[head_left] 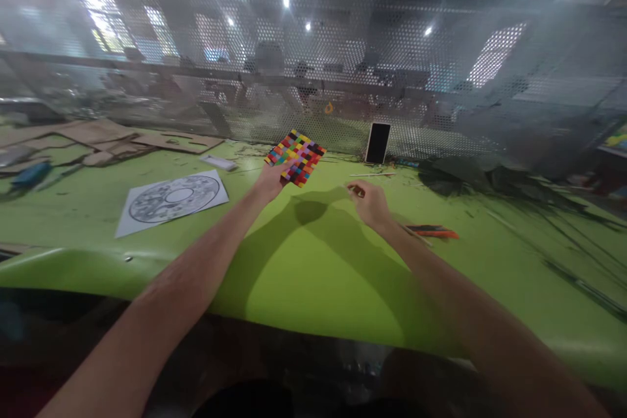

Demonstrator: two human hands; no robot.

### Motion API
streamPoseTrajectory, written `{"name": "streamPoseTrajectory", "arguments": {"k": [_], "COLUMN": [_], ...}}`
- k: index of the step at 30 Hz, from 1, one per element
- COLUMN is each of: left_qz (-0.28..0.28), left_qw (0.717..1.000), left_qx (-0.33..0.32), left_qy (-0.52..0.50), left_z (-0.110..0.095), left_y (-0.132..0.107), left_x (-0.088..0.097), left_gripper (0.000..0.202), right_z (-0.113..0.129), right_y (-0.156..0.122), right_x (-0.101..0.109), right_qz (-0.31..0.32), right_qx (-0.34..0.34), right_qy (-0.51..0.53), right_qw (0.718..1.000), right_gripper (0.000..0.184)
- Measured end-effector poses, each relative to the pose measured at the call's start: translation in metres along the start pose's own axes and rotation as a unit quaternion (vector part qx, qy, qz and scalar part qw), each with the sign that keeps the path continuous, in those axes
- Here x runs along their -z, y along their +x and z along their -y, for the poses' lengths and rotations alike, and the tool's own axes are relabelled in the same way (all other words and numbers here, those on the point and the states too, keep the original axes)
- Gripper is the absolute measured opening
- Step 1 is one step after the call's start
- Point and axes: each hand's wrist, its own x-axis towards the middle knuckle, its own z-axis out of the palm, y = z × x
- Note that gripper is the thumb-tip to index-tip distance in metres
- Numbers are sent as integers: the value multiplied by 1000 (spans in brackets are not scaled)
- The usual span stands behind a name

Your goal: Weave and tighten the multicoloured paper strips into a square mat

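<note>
My left hand (275,177) is closed on the near edge of a multicoloured checkered mat (304,155), which looks woven from paper strips. The mat is held up and tilted above the green tabletop (313,274). To its right, my right hand (368,201) hovers apart from the mat, thumb and fingers curled together in a pinch. Whatever is between those fingertips, if anything, is too small to tell. Beside my right wrist lie some orange and dark strips (431,231) with a thin stick.
A sheet printed with a ring pattern (142,206) lies left. Cardboard pieces (98,134) and a blue object (32,174) are farther left. A phone (377,143) stands against the perforated screen (318,91). Dark green leaves (470,176) spread right. A white stick (372,174) lies before the phone.
</note>
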Motion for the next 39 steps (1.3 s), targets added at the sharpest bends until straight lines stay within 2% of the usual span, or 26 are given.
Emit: {"name": "streamPoseTrajectory", "arguments": {"k": [5, 11, 17, 22, 29, 32, 39], "left_qz": [3, 9, 21, 52, 47, 44, 69], "left_qw": [1000, 997, 995, 993, 994, 994, 992], "left_qx": [-5, -15, -5, 15, 12, 8, 48], "left_qy": [17, 80, 96, 108, 103, 96, 93], "left_z": [-1, 5, 11, 13, 13, 13, 20], "left_y": [-2, -6, -12, -16, -11, -11, -13], "left_x": [-2, -6, -10, -12, -9, -8, -9], "left_gripper": [46, 34, 30, 32, 45, 44, 39], "right_z": [-2, -6, -10, -10, -4, -3, -4], "right_y": [1, 0, 0, 0, -1, -2, -1], "right_x": [-1, -3, -5, -6, -5, -6, -7], "right_qz": [0, 7, 14, 16, 10, 7, -3], "right_qx": [5, -2, -8, -4, 2, 8, 2], "right_qy": [10, 13, 21, 23, 25, 33, 33], "right_qw": [1000, 1000, 1000, 1000, 1000, 999, 999], "right_gripper": [16, 16, 15, 14, 15, 16, 13]}}
